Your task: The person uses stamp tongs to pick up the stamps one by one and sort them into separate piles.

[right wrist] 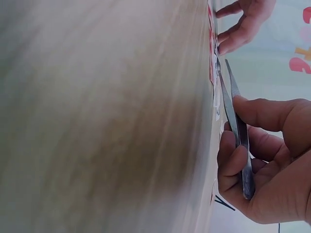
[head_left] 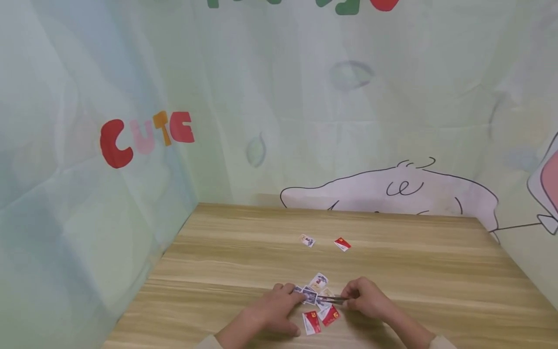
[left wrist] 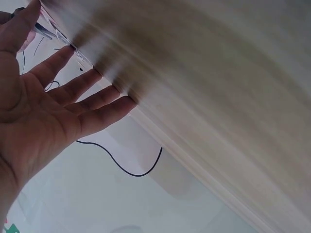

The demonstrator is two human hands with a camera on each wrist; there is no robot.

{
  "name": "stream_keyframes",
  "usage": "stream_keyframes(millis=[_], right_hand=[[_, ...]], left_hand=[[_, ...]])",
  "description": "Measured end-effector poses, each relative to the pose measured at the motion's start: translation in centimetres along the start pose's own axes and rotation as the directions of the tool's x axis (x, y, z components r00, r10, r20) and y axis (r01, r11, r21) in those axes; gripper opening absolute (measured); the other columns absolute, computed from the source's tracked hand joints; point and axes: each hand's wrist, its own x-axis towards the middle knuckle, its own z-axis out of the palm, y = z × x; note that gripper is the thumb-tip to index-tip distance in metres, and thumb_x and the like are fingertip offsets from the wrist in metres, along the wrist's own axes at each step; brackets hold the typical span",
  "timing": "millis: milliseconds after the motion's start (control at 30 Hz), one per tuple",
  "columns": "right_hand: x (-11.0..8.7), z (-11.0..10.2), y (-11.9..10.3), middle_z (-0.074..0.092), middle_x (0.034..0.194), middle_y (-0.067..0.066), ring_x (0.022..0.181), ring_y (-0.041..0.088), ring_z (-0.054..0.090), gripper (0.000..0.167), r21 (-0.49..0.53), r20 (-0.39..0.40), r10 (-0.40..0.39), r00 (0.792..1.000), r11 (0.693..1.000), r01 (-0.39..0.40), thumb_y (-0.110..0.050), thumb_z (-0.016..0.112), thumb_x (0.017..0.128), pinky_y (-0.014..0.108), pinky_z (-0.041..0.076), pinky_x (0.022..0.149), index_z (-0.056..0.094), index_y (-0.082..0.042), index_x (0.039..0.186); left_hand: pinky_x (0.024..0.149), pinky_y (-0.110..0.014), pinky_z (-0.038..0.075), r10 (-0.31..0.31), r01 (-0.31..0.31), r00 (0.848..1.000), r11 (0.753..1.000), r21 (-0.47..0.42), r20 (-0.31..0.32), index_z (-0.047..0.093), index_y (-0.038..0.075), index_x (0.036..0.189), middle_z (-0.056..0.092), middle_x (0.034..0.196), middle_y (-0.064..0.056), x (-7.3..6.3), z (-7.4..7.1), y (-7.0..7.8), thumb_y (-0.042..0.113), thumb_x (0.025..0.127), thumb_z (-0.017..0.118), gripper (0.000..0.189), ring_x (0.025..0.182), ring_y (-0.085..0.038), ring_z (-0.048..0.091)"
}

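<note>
Between the thumb and fingers of my right hand [head_left: 368, 298] is a pair of metal tweezers [right wrist: 248, 183]. The tweezers' two tips stand apart and point left over a dark picture card [head_left: 310, 296] in the head view. My left hand [head_left: 275, 309] lies at the left of the small card group, its fingers extended and fingertips down at the tabletop by the dark card's left side. Above that card is a light card with a figure [head_left: 319, 281]. Two red-and-white cards, one nearer [head_left: 311, 323] and one to its right [head_left: 329, 315], lie just below.
Farther back on the wooden table [head_left: 235, 237] lie a light picture card [head_left: 307, 240] and another red-and-white card [head_left: 342, 244]. Printed cloth walls [head_left: 279, 121] enclose the table at the back and both sides.
</note>
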Motion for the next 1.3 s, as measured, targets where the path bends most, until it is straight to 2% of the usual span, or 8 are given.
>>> stream_keyframes(millis=[400,733,933,1100,1300], right_hand=[[0.42,0.35,-0.37,0.056,0.069,-0.002,0.065,0.017,0.048,0.006,-0.031,-0.002,-0.027,1.000,0.999,0.027,0.004,0.065,0.074,0.028,0.040,0.059,0.064,-0.001,0.078],[0.71,0.53,-0.38,0.054,0.066,-0.005,0.061,0.012,0.046,0.008,-0.086,-0.007,-0.053,0.999,0.995,0.053,0.003,0.065,0.075,0.027,0.039,0.057,0.065,-0.005,0.076],[0.66,0.34,-0.41,0.056,0.068,-0.003,0.064,0.016,0.048,0.008,-0.068,0.000,-0.042,0.999,0.997,0.042,0.003,0.065,0.074,0.029,0.040,0.060,0.065,-0.004,0.077],[0.59,-0.07,-0.56,0.057,0.070,0.000,0.066,0.018,0.048,0.008,-0.034,-0.003,-0.013,1.000,0.999,0.013,0.004,0.063,0.074,0.031,0.041,0.060,0.065,-0.004,0.077],[0.47,-0.20,-0.70,0.057,0.070,0.001,0.066,0.019,0.048,0.011,-0.018,-0.014,0.011,1.000,1.000,-0.011,0.006,0.062,0.075,0.031,0.041,0.060,0.064,-0.005,0.077]], left_hand=[[0.090,-0.037,0.043,0.013,-0.013,1.000,1.000,-0.016,0.004,0.051,0.023,0.133,0.048,0.128,-0.003,-0.18,-0.19,-0.08,0.047,0.065,0.076,0.076,0.111,-0.021,0.046],[0.090,-0.039,0.043,-0.003,0.003,1.000,0.999,-0.053,0.007,0.051,0.026,0.133,0.048,0.129,-0.002,-0.16,-0.08,-0.11,0.045,0.064,0.076,0.076,0.111,-0.020,0.045],[0.089,-0.040,0.044,-0.008,0.008,1.000,0.999,-0.044,0.002,0.049,0.027,0.134,0.047,0.128,-0.001,-0.18,-0.16,-0.19,0.045,0.064,0.076,0.078,0.112,-0.020,0.045],[0.090,-0.042,0.043,-0.017,0.017,1.000,0.997,-0.071,0.001,0.049,0.027,0.135,0.045,0.131,-0.005,-0.26,-0.17,-0.09,0.043,0.065,0.076,0.077,0.114,-0.022,0.045],[0.088,-0.038,0.044,0.006,-0.007,1.000,0.999,-0.053,-0.009,0.052,0.024,0.132,0.047,0.128,-0.004,-0.38,-0.19,-0.15,0.043,0.066,0.076,0.072,0.110,-0.020,0.048]])
